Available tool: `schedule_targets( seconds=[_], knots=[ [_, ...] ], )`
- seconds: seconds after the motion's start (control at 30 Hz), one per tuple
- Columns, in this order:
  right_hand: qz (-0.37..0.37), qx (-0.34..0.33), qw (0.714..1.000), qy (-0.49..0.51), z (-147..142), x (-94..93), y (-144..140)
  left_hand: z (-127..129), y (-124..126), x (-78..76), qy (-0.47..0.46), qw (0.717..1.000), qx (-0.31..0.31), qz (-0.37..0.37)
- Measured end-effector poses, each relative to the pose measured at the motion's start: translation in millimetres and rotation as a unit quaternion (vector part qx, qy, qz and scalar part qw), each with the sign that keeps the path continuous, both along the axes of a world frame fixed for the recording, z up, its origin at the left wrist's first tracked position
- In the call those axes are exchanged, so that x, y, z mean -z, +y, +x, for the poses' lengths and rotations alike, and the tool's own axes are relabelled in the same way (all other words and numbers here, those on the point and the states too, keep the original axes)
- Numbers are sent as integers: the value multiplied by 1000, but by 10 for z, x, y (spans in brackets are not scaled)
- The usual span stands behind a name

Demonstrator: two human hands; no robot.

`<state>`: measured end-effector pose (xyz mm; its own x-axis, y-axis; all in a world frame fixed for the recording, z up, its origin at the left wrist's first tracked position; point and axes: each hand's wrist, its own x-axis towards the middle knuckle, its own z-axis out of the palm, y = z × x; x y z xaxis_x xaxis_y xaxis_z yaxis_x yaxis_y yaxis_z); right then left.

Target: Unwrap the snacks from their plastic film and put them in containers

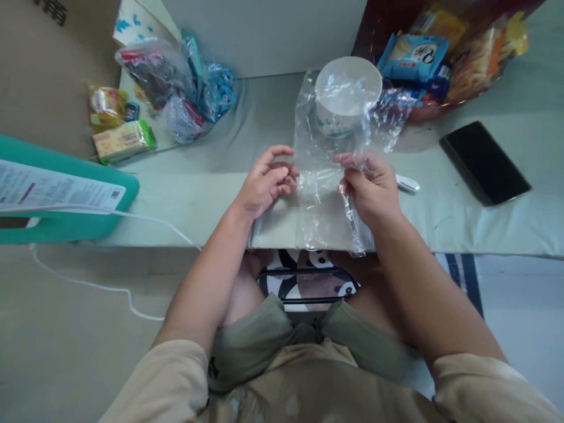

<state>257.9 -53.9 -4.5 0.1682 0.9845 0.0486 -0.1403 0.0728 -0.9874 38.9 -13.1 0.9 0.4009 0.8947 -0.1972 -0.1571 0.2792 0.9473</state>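
My right hand (369, 185) pinches a clear plastic bag (315, 214) between thumb and fingers. The bag hangs down over the front edge of the pale cloth-covered surface. Left of it, my left hand (269, 179) is held with its fingers curved and apart, close to the bag's side; nothing shows in its grasp. Beyond both hands stands a white paper cup (341, 97) with a blue pattern, and crinkled clear plastic lies around and in front of it. A small white object (408, 184) lies just right of my right hand, partly hidden by it.
Packaged snacks (414, 56) fill a red tray at the back right, near a black phone (487, 163). Bagged items (176, 88) and a wrapped packet (123, 141) sit back left. A teal jug (70, 188) and white cable (145, 216) occupy the left edge.
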Motion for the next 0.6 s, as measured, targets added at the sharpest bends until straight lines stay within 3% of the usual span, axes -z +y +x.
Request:
schedule_targets(
  seconds=[0.1,0.2,0.43,0.6],
  knots=[
    [-11,-37,999,25,-58,-38,-50,27,-23,2,-27,999,36,-25],
    [-24,-61,998,21,-104,-48,-87,70,-57,14,28,998,46,-20],
    [-27,-6,999,40,-92,-14,-57,39,-45,-3,41,999,-3,-9],
    [9,-26,1000,15,25,-21,-47,-30,4,10,35,999,15,-4]
  ],
)
